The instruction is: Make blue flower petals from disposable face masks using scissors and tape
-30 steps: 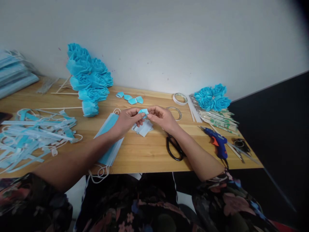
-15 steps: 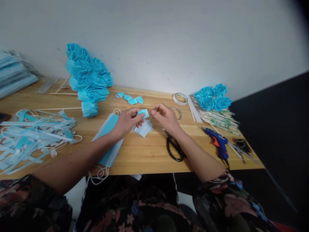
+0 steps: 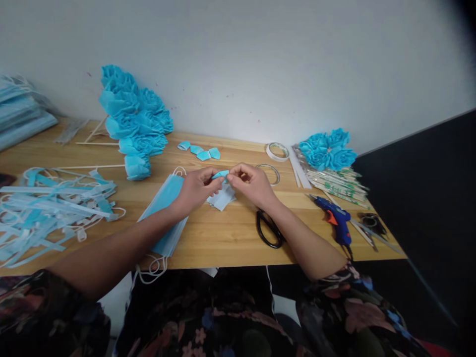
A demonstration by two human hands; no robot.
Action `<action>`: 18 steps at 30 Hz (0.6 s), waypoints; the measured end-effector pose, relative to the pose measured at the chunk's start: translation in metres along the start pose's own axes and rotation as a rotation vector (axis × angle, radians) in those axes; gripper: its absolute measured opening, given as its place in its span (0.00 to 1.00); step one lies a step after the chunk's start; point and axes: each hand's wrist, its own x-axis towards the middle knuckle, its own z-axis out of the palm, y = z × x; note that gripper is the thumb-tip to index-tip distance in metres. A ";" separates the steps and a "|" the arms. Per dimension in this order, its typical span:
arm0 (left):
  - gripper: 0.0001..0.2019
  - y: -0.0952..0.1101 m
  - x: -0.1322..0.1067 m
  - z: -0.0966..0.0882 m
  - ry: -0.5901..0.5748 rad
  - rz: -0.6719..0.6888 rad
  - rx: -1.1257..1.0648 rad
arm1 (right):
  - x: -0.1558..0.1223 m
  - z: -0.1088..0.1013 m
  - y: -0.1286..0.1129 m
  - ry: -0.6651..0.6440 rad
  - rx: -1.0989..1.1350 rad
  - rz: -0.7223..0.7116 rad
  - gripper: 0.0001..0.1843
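A small blue piece of mask fabric (image 3: 220, 174) is pinched between my two hands above the table's middle. My left hand (image 3: 199, 187) grips its left side with thumb and fingers. On its right corner, the fingertips of my right hand (image 3: 252, 184) are closed. Below them lies a little stack of pale fabric squares (image 3: 222, 199). Several cut blue petal pieces (image 3: 204, 155) rest a bit farther back. Under my left forearm is a pile of blue face masks (image 3: 166, 218); black-handled scissors (image 3: 268, 233) lie partly beneath my right forearm.
Blue fabric roses (image 3: 136, 116) on sticks stand back left, above a heap of cut mask strips (image 3: 55, 213). To the right are tape rolls (image 3: 277, 151), more blue roses (image 3: 327, 149), wrapped sticks (image 3: 340, 184) and a blue glue gun (image 3: 336, 218). Packed masks (image 3: 24, 114) sit far left.
My right hand has moved left to the blue fabric piece and now pinches its right corner. The piece now looks narrower, tilted or folded. My left hand has kept its hold.
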 end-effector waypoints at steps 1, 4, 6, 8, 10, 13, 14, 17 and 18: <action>0.09 0.000 0.000 0.000 -0.005 0.000 0.001 | 0.000 0.000 0.000 0.001 0.000 0.001 0.10; 0.10 0.000 0.000 0.000 -0.015 -0.008 -0.013 | 0.000 0.000 -0.002 0.008 0.007 -0.012 0.09; 0.10 0.000 0.000 0.000 -0.015 -0.024 -0.023 | 0.000 -0.001 -0.003 0.006 0.024 -0.017 0.09; 0.10 0.000 0.000 0.000 -0.012 -0.043 -0.032 | 0.000 -0.001 -0.003 -0.004 0.044 -0.008 0.08; 0.10 0.000 0.000 0.000 -0.011 -0.060 -0.045 | 0.000 -0.001 -0.002 -0.013 0.059 0.002 0.08; 0.11 0.000 0.000 0.001 -0.016 -0.077 -0.067 | 0.001 0.000 0.001 -0.011 0.079 -0.001 0.09; 0.11 0.000 0.000 0.001 -0.019 -0.079 -0.075 | 0.001 0.000 0.002 -0.008 0.086 -0.004 0.09; 0.12 0.002 0.000 0.001 -0.039 -0.078 -0.096 | 0.001 0.001 0.004 0.003 0.109 -0.012 0.09; 0.12 0.002 0.000 0.001 -0.045 -0.076 -0.103 | 0.001 0.002 0.004 0.007 0.116 -0.014 0.09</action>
